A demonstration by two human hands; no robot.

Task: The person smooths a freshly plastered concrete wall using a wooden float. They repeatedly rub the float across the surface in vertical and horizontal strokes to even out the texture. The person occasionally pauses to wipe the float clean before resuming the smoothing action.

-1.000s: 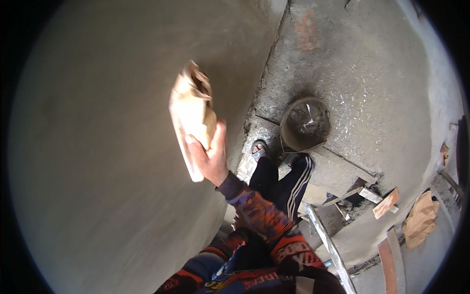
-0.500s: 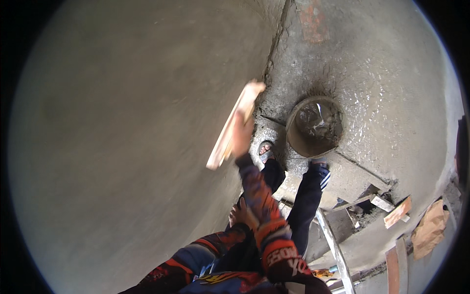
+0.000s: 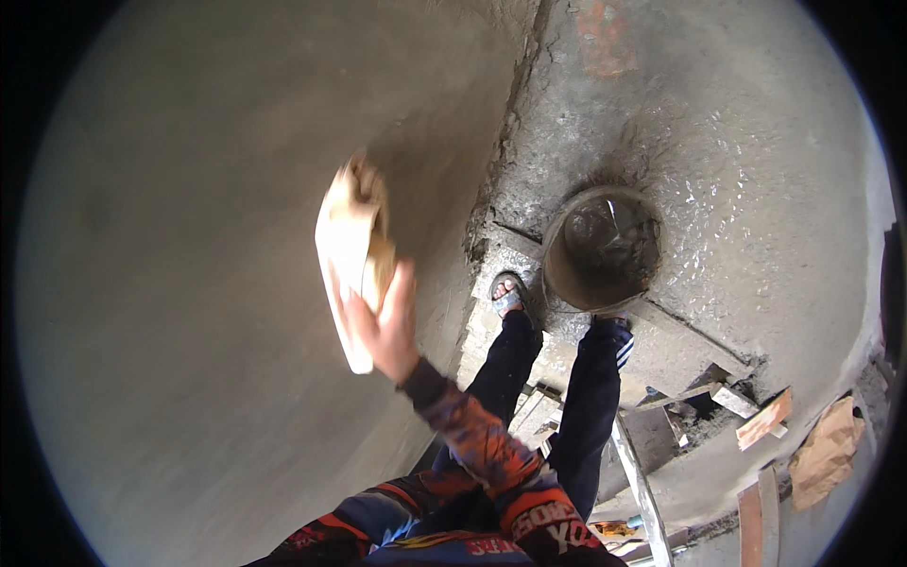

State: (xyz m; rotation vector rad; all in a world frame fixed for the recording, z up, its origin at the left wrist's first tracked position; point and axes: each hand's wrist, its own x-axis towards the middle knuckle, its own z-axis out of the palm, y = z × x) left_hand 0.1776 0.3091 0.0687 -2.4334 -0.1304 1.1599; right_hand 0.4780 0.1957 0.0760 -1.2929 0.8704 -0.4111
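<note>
My right hand (image 3: 385, 326) grips a pale wooden plastering float (image 3: 346, 236), its fingers wrapped about the handle side. Motion blurs the float, which tilts against or just off the smooth grey plastered wall (image 3: 208, 283); contact cannot be made out. My right arm crosses leftward in front of my body. The left sleeve (image 3: 397, 501) lies bent low by my waist, and my left hand is hidden behind the right forearm. A round bucket (image 3: 559, 260) with wet grey mortar inside stands by my feet.
Wet cement covers the floor (image 3: 727, 217) right of the bucket. My sandalled left foot (image 3: 507, 294) stands near the wall's base. Lower right are a long pale bar (image 3: 642, 487), wood scraps (image 3: 765, 419) by a dark hole, and a crumpled brown paper piece (image 3: 824, 454).
My right hand has swept the float leftward across the wall, away from the wall's base edge, turning it more upright. My left hand, visible low before, is now hidden.
</note>
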